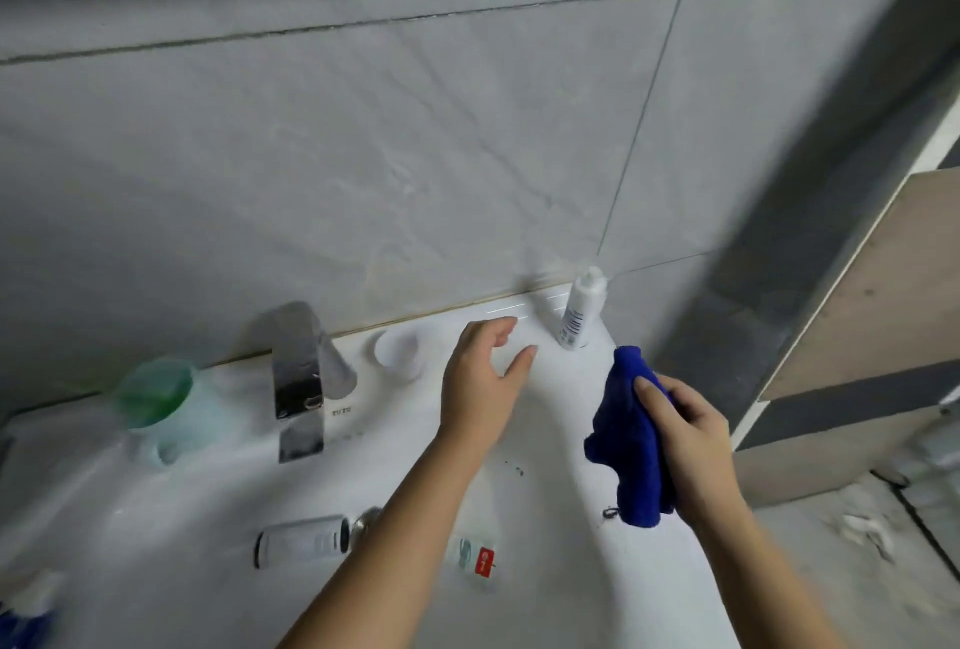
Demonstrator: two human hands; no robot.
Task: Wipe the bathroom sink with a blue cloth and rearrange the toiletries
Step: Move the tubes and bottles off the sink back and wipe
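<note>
We note the left hand [485,378], fingers spread and empty, sits nearer the upright white bottle [582,309] to its right, while the right hand [685,433] pinches the blue cloth [626,435].

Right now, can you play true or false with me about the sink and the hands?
1. The right hand holds the blue cloth. True.
2. The left hand is gripping the white bottle. False: it is open and empty, short of the bottle.
3. The green cup stands left of the faucet. True.
4. The white bottle is lying on its side. False: it stands upright by the wall.
</note>
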